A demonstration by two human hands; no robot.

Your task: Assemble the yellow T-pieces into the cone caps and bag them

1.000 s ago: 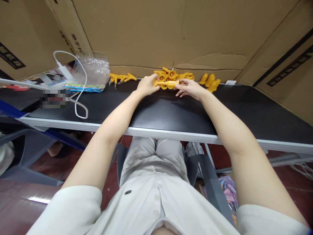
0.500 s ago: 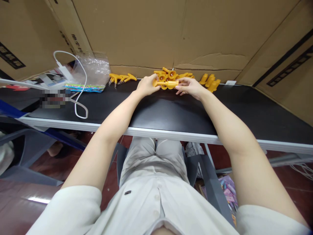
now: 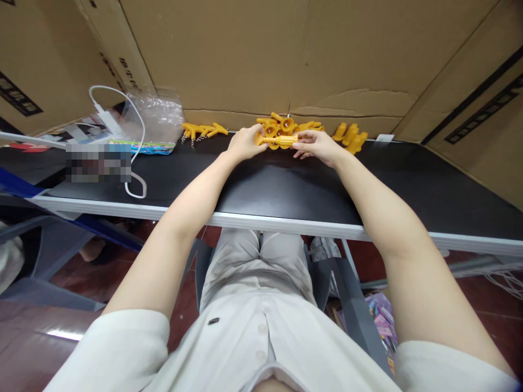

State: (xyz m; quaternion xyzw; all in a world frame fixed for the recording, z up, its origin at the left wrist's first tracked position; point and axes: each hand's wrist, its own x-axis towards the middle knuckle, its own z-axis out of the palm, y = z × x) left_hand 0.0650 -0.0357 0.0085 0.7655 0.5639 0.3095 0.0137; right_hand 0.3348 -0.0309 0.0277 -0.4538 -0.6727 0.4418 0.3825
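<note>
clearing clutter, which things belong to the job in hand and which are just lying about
Likely in use: yellow piece in left hand and right hand; yellow pile behind; spiral-tipped yellow pieces; stubby yellow pieces.
Probably lying about: clear plastic bag; white cable; white card.

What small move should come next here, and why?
Perhaps the right hand should gently ease the wider end of the yellow piece toward the left hand. The hands hold opposite ends, and a narrow stem shows between them. Whether the parts slide or screw together cannot be seen, so a light try seems wisest.
</note>
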